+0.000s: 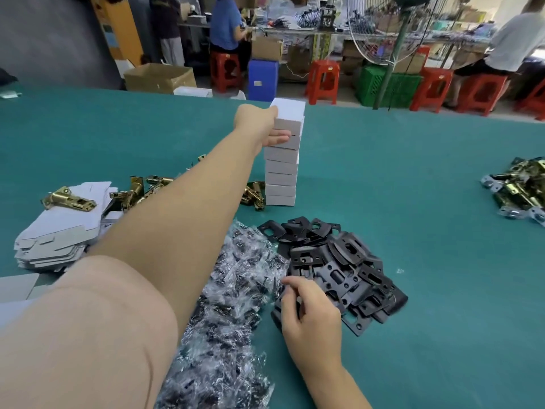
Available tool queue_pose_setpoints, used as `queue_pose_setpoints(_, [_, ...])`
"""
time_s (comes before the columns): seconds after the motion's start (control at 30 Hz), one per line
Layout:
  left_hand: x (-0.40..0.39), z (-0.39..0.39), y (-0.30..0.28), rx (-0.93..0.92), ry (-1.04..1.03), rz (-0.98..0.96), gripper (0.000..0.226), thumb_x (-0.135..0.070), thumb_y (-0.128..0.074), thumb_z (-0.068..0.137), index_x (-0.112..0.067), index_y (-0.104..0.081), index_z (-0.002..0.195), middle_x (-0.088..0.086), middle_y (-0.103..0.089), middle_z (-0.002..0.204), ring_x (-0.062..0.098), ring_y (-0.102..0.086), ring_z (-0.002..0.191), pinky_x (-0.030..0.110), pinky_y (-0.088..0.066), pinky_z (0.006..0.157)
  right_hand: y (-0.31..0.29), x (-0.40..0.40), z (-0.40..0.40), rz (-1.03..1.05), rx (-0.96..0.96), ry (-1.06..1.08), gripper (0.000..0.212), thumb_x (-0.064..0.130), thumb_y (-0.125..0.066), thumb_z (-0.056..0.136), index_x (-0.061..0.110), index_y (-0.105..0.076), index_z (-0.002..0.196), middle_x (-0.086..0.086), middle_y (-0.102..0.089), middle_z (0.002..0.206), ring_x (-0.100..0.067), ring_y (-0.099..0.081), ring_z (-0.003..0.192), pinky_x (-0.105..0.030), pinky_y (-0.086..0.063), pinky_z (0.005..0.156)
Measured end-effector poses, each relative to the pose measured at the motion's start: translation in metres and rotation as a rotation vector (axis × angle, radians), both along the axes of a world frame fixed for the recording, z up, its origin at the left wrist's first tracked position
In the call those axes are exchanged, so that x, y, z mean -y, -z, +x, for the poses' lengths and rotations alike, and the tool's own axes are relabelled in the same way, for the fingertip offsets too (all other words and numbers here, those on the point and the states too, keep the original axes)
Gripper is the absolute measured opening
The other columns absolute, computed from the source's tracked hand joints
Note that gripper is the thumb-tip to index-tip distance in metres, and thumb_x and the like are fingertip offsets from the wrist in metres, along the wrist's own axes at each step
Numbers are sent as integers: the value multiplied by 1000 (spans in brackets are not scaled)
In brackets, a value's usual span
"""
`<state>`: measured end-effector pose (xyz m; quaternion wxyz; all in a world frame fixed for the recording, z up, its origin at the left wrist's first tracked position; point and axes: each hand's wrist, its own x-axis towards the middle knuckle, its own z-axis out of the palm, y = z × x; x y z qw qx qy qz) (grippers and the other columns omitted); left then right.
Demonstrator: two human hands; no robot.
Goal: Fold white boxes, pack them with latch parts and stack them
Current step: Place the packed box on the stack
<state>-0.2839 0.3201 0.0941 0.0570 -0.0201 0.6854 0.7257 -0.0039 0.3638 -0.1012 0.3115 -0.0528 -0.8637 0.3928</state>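
Note:
A tall stack of several white boxes [281,172] stands on the green table [413,202]. My left hand [261,125] reaches out to its upper part and grips the top white box [290,109], thumb lying along the box side below. My right hand [309,314] sits near me on the pile of black strike plates [339,261], fingers curled round one black plate. Small clear bags of screws [233,305] lie heaped left of the plates. Brass latch bolts [138,188] lie left of the stack, partly hidden by my forearm.
Flat unfolded white box blanks [59,234] are piled at the left, one brass latch [69,199] on top. More brass latches [519,190] lie at the right edge. Beyond the table are red stools [323,81], cartons, a fan stand and seated people.

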Motion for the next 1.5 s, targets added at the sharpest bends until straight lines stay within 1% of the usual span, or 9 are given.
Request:
queue_pose_setpoints(0.23, [-6,3,-1,17,0,-15,44,-20,-56,105,3,-40,138,25,-51,142,24,-76,66,32,-62,55,-1,1,0,-10,4,3,18,15,-61,94,20,-75,103,19,-69,88,9,-57,66,-2,-38,61])
queue_pose_setpoints(0.37, [5,26,-2,-27,-58,-102,42,-29,-49,107,-3,-45,140,16,-65,114,21,-75,63,30,-61,54,-1,-1,0,-5,28,1,17,12,-64,94,20,-76,103,19,-70,88,11,-58,70,-2,-41,66])
queue_pose_setpoints(0.5, [45,95,23,-307,-28,-455,20,-31,-50,105,-16,-63,104,-1,-68,94,8,-61,60,25,-47,53,0,-4,1,36,60,5,17,7,-69,93,19,-77,103,19,-70,87,13,-57,70,0,-40,67])
queue_pose_setpoints(0.67, [128,202,61,-496,93,-942,31,-42,-53,103,-24,-61,79,-7,-59,62,7,-52,53,31,-45,52,-1,-6,-1,129,23,52,12,9,-69,94,15,-77,101,15,-71,85,21,-56,75,5,-37,68])
queue_pose_setpoints(0.83, [224,233,67,-327,89,-1344,13,-41,-51,103,-33,-61,102,-13,-67,85,7,-60,70,27,-50,60,-6,1,1,288,-69,82,33,31,-50,100,16,-76,86,10,-70,71,1,-57,53,-9,-44,50])
queue_pose_setpoints(0.9, [262,236,73,-209,70,-1489,20,-45,-50,102,-33,-59,117,-8,-69,102,15,-64,86,30,-49,65,-8,5,3,363,-63,85,41,33,-46,102,16,-73,77,6,-66,62,-10,-57,47,-28,-48,41])
queue_pose_setpoints(1.1, [346,249,92,41,-23,-1711,48,-55,-49,98,-27,-50,136,5,-53,132,27,-49,124,40,-50,83,-18,6,11,462,145,44,34,28,-55,104,16,-65,74,4,-59,61,-15,-56,50,-35,-50,45])
queue_pose_setpoints(1.37, [354,258,96,46,-27,-1721,46,-60,-48,96,-26,-51,127,1,-61,121,24,-59,112,34,-46,80,-30,12,30,522,167,79,32,23,-59,101,16,-65,70,7,-58,59,-12,-54,50,-28,-44,43])
queue_pose_setpoints(1.5, [349,256,95,54,-15,-1714,51,-64,-51,94,-24,-52,126,1,-63,117,26,-61,109,40,-52,90,-26,18,39,497,158,78,32,22,-59,100,17,-64,69,9,-57,58,-10,-53,49,-29,-43,42])
